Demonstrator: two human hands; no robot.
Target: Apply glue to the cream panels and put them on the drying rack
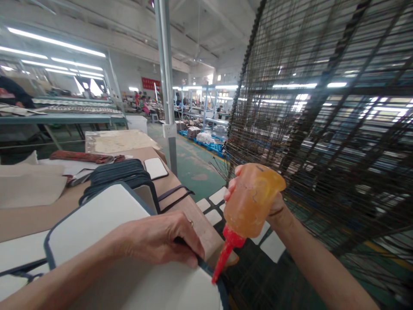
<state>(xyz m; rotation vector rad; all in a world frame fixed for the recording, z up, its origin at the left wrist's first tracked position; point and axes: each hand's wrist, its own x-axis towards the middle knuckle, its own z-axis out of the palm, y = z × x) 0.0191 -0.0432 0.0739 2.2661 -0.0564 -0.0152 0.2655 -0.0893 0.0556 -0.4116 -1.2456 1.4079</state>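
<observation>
- Bottom center of the frame: a white panel point(155, 286) with dark blue edging point(208, 269); the left hand point(171, 237) pinches that edging narrowly between thumb and fingers.
- Right of center, low: the right hand point(276, 206) is wrapped around an amber bottle point(251, 200), tilted with its red nozzle point(224, 254) down at the edging; whether the tip touches is unclear.
- Lower left: a second white panel point(97, 219), also dark-edged, lies beyond the left forearm.
- Left of center: a dark stack point(119, 174) sits on the brown table point(22, 221), a small white pad point(155, 168) just beside it.
- Right side, upper and middle: a large wire rack point(306, 129), blurred.
- Upper center: a gray post point(166, 86).
- Far left, upper: a long workbench point(64, 118), with a person point(14, 92) in dark sleeves near it.
</observation>
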